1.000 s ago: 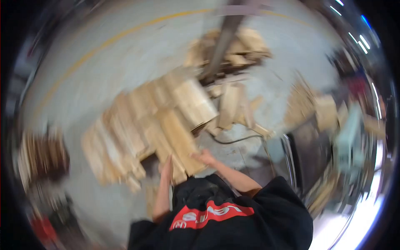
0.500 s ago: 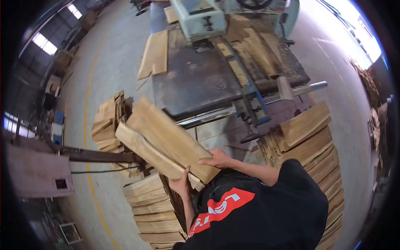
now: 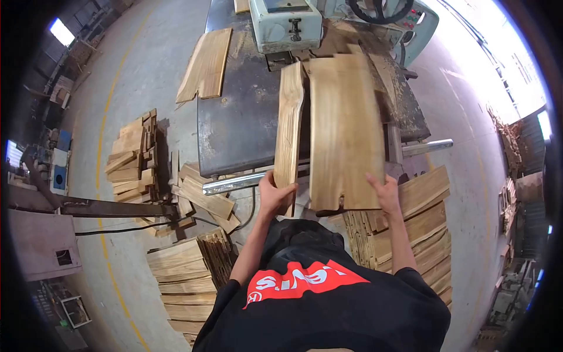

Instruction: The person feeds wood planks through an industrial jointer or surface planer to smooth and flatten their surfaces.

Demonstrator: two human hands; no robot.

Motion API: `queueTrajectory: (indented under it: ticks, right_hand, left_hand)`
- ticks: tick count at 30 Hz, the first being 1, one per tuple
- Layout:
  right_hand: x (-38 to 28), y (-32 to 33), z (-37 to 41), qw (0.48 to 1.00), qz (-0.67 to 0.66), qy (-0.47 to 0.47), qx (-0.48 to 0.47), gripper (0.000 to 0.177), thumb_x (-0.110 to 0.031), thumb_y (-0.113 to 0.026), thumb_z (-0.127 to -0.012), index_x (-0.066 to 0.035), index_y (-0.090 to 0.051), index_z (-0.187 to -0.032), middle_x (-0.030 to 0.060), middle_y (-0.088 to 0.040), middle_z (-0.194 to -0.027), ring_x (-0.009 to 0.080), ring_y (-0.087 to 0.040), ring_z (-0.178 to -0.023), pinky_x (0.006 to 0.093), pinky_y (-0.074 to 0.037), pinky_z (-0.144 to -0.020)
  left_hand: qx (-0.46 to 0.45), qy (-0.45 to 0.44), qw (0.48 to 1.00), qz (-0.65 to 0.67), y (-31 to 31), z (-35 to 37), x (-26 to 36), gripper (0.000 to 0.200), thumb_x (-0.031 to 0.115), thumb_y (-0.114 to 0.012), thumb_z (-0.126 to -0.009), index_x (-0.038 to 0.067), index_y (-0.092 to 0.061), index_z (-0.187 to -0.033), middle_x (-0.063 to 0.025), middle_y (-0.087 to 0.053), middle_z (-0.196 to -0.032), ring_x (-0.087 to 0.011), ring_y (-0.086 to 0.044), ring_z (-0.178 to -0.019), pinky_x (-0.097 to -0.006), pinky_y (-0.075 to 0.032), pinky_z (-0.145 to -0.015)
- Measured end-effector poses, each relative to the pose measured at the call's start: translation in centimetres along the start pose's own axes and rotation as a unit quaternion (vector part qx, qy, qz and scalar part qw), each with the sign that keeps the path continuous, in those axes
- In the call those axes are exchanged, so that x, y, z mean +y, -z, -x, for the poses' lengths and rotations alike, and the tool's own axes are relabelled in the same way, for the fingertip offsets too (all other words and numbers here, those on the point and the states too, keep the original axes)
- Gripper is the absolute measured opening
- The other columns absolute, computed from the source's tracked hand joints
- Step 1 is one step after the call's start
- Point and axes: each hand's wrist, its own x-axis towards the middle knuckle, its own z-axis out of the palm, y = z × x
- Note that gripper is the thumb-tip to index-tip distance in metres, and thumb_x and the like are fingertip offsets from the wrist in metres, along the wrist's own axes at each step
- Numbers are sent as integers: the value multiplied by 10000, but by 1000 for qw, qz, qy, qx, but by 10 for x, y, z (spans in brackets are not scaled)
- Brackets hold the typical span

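Observation:
My left hand (image 3: 276, 194) is closed around the near end of a narrow wooden strip (image 3: 289, 117) with one wavy edge. In my right hand (image 3: 384, 192) is a wide wooden board (image 3: 345, 126), gripped at its right edge near the bottom, with a small notch in its near end. A dark gap separates the two pieces, and both point away from me over the dark metal machine table (image 3: 234, 132). The board hides much of the table's middle and the guide rail seen there earlier.
A pale green machine head (image 3: 287, 32) with a black handwheel (image 3: 381, 9) stands at the back. Another board (image 3: 206, 63) lies at the table's left. Board stacks stand at left (image 3: 182, 287) and right (image 3: 419, 229); a smaller pile (image 3: 134, 155) and loose offcuts (image 3: 205, 196) lie on the floor.
Both pieces have swung from a leftward slant to pointing straight ahead over the table. The narrow strip and wide board have come apart, one in each hand.

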Motion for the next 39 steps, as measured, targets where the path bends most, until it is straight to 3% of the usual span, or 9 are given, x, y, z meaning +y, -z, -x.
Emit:
queueTrajectory:
  ticks: [4,7,11,17,20,22,27,31,39]
  right_hand:
    - [5,50,-70,995,80,-34,45,494,-379,-790,-969,56,-745,-1200,83,-772,-1082,128,-698,-939,316,-574,-823]
    - [-29,75,-120,990,118,-71,44,580,-424,-799,-952,84,-722,-1220,107,-770,-1100,154,-725,-959,324,-582,-847]
    - [-33,125,-200,978,189,-91,6,591,-434,-802,-941,75,-714,-1229,143,-771,-1115,219,-756,-951,353,-598,-819]
    - [-54,35,-181,721,546,332,267,473,-322,-788,-926,2,-707,-1261,247,-726,-1212,434,-688,-1098,472,-538,-993]
    - [-91,-95,-89,962,235,129,47,464,-409,-728,-990,-13,-699,-1227,214,-747,-1148,340,-726,-1081,439,-562,-939]
    - [-71,-149,-52,956,275,-7,-100,533,-485,-713,-987,-6,-683,-1217,240,-752,-1092,372,-741,-1053,452,-571,-906]
    - [-7,-204,-11,972,215,87,-39,498,-428,-720,-989,9,-653,-1219,283,-743,-1060,459,-728,-1011,503,-567,-829]
    - [-21,-218,-9,963,178,164,-117,402,-322,-692,-1024,-1,-638,-1260,252,-753,-1034,432,-748,-982,467,-577,-816]
    - [-62,-335,-59,863,210,221,-403,433,-305,-683,-1010,-15,-617,-1324,200,-727,-1123,402,-696,-1056,465,-538,-903]
  left_hand:
    - [-169,171,898,368,9,-1,1,606,434,-634,-949,-22,-605,-1348,-41,-630,-912,-116,-581,-729,-264,-476,-578]
    - [-353,167,636,665,11,-19,-2,895,699,-456,-1007,-18,-408,-1540,-107,-604,-1176,-181,-610,-850,-288,-492,-598]
    - [-263,204,621,710,24,-25,24,953,738,-411,-1030,-10,-312,-1611,-217,-536,-1408,-311,-604,-1110,-466,-604,-829]
    - [-245,193,739,598,32,-26,22,811,637,-359,-1091,23,-328,-1618,-238,-528,-1484,-352,-596,-1286,-537,-582,-976]
    - [-256,235,750,563,23,-27,34,792,634,-384,-1086,19,-406,-1585,-214,-538,-1536,-332,-604,-1341,-529,-502,-1114]
    - [-228,261,825,446,16,-31,23,764,623,-447,-1076,38,-441,-1568,-181,-584,-1497,-307,-606,-1340,-498,-486,-1133]
    - [-89,260,913,301,9,-38,6,437,434,-633,-1059,79,-663,-1312,11,-703,-1169,-128,-662,-1117,-350,-521,-960]
    - [-30,246,910,333,42,-25,47,267,390,-684,-1040,138,-721,-1123,60,-700,-1031,-51,-647,-960,-284,-511,-858]
    - [465,60,877,105,154,-12,25,272,204,-592,-1085,-28,-733,-1060,-15,-668,-886,-83,-545,-787,-304,-487,-706]
